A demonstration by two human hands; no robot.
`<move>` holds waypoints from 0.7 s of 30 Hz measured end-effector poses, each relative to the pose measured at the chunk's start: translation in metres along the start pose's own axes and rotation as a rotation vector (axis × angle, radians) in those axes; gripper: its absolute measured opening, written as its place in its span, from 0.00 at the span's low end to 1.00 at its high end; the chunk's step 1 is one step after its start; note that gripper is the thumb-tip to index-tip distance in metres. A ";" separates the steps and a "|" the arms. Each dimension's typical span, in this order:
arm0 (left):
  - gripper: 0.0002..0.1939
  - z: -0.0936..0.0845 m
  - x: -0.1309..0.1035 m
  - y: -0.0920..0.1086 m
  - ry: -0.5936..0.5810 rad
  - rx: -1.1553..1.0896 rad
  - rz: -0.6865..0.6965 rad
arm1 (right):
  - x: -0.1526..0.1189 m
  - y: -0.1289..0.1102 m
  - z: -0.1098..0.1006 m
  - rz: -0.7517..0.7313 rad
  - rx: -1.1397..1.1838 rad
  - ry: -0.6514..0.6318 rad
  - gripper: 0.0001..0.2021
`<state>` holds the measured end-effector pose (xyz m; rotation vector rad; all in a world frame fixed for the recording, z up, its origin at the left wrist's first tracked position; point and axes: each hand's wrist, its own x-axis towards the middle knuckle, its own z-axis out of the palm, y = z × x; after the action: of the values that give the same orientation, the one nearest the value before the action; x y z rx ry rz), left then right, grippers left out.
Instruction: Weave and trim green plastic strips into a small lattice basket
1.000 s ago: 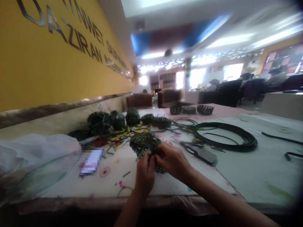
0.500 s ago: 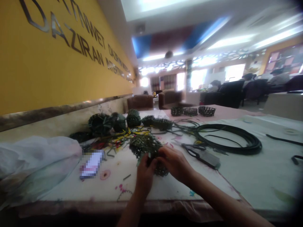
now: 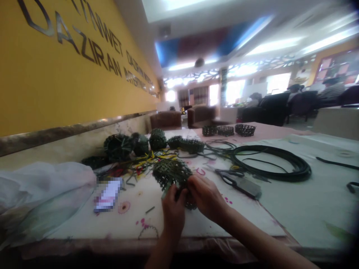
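Note:
A dark green woven basket (image 3: 171,172) with open gaps in its weave lies tilted on the table in front of me. My left hand (image 3: 173,203) grips its near edge, thumb and fingers closed on the weave. On the right side of the same edge, my right hand (image 3: 206,196) pinches the basket close to the left thumb. The fingertips of both hands are partly hidden, so the exact strip between them does not show. Part of the basket hangs below the hands. Large scissors (image 3: 238,183) rest on the table to the right of my right hand.
A coil of dark green strip (image 3: 304,173) lies at the right. Several woven pieces (image 3: 157,140) stand along the back left, with loose cut strips before them; small baskets (image 3: 245,130) stand farther back. A white plastic bag (image 3: 47,183) and a pixelated item (image 3: 109,194) lie left.
My right hand has turned slightly and shifted a little at the basket's edge. The left hand stays on the basket, its wrist slightly farther right. The view has tilted a touch.

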<state>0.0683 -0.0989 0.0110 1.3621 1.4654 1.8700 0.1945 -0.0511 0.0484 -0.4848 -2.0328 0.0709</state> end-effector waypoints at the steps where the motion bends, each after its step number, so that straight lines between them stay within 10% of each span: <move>1: 0.10 0.001 0.000 -0.001 0.015 0.016 0.013 | 0.000 0.000 0.001 -0.001 -0.005 0.008 0.10; 21: 0.11 -0.015 0.006 0.000 0.027 0.132 0.105 | 0.004 -0.009 -0.001 0.078 0.085 0.041 0.07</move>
<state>0.0533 -0.1019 0.0139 1.5062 1.5842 1.8913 0.1908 -0.0576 0.0542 -0.5083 -1.9619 0.1928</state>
